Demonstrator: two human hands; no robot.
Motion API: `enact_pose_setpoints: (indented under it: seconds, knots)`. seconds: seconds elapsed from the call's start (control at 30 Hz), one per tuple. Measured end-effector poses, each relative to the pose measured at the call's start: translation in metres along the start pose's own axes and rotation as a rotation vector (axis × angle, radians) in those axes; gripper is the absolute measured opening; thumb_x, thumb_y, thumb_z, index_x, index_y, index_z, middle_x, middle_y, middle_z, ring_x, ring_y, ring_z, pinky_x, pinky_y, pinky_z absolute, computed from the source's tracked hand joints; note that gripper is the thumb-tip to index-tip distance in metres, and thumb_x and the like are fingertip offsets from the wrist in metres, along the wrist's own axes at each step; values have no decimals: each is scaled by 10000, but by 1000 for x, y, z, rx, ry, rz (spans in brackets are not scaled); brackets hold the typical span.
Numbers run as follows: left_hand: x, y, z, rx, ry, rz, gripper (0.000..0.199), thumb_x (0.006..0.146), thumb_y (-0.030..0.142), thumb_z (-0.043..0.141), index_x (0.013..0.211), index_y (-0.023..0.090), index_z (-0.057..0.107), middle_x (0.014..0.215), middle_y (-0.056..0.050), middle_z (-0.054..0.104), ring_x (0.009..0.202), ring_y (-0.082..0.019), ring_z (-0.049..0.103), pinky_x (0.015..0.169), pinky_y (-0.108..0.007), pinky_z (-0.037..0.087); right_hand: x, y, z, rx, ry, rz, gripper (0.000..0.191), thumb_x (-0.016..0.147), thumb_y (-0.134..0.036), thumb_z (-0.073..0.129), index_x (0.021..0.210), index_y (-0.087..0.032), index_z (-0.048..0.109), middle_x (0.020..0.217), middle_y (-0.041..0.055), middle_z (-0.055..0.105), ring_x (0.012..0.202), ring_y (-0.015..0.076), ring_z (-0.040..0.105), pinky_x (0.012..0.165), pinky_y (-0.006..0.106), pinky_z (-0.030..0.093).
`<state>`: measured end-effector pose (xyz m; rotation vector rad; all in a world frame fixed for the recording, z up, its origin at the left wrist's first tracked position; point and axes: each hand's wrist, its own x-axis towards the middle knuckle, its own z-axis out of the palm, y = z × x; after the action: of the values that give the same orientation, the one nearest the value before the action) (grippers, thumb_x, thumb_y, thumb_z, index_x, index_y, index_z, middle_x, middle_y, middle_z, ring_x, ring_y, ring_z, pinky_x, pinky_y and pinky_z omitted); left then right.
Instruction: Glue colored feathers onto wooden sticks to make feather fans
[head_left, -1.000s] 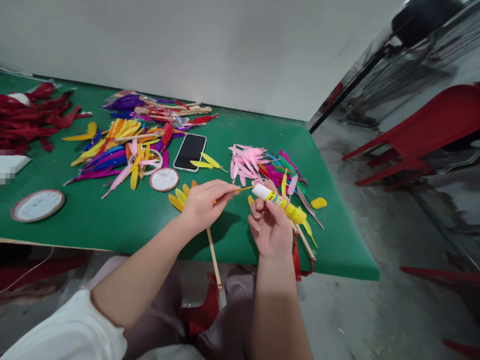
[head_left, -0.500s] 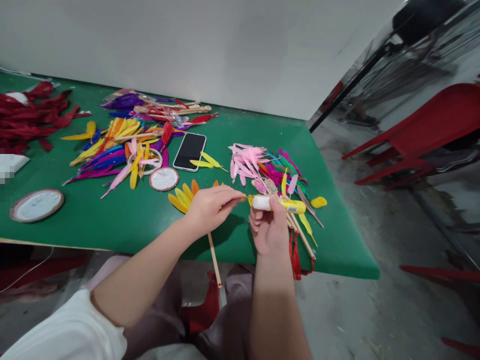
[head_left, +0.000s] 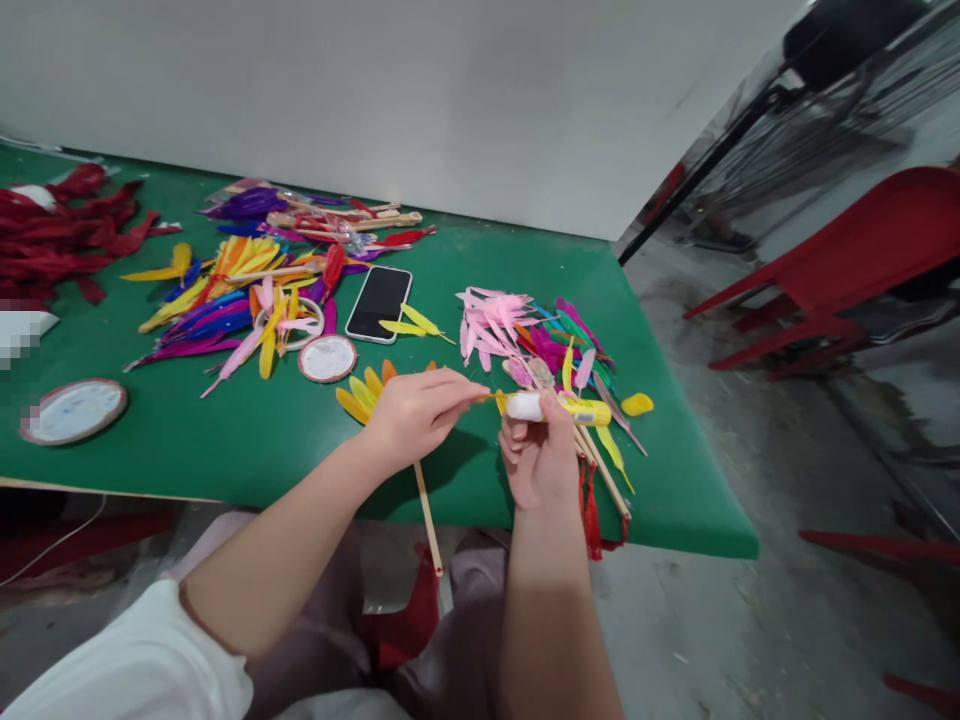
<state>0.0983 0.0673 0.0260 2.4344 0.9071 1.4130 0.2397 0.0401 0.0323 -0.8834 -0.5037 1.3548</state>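
Hands [head_left: 411,420] — slender yellow stem [head_left: 495,395] | smooth cylindrical tube [head_left: 589,412] | wispy pink feathers [head_left: 495,322]

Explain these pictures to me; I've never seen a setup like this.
There is no machine here, just a person's left hand and right hand, both bare. One camera, worn on the person's head, looks forward and down at them. The left hand pinches a thin yellow stem; the right hand holds a yellow-and-white tube, its white end close to the stem. Yellow and orange feathers spread out behind the left hand. On the green table also lie a phone, pink feathers, two round white pieces and, at the far left, a dark red heap.
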Motion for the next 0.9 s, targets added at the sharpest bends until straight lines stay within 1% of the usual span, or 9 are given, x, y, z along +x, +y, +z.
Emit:
enact_pose_setpoints:
  seconds: [0.13,0.33,0.47,0.73,0.9]
  knots:
    - [1,1,0,30,31,-23,161,806,123,482,893,132,618,780,-45,666,730,-97,608,660,-194,489,1,0,0,2,-16,-6,260,620,-367,643,592,-180,465,367,-75,434,316,43,339,246,112,243]
    - [1,3,2,-5,-7,14,161,809,125,481,889,139,620,766,-34,664,710,-88,604,637,-180,486,1,0,0,-2,-5,0,266,624,-370,636,581,-177,458,362,-77,428,309,41,337,242,111,239]
    - [1,2,2,1,21,-27,162,812,129,475,885,137,619,776,-39,665,736,-90,607,668,-184,488,1,0,0,4,-6,3,270,615,-368,645,575,-177,458,361,-76,430,308,40,337,240,108,238]
    - [2,2,-2,-13,-51,-41,168,820,136,459,866,138,620,785,-40,662,742,-96,601,666,-189,480,1,0,-1,-21,8,3,256,611,-368,642,592,-175,475,349,-78,423,303,43,333,240,112,237]
    - [2,0,-3,22,-32,-91,177,829,158,448,861,145,622,790,-44,656,745,-104,598,670,-201,479,1,2,0,-27,-6,-6,255,608,-359,645,590,-179,464,353,-76,430,307,45,328,240,115,235]
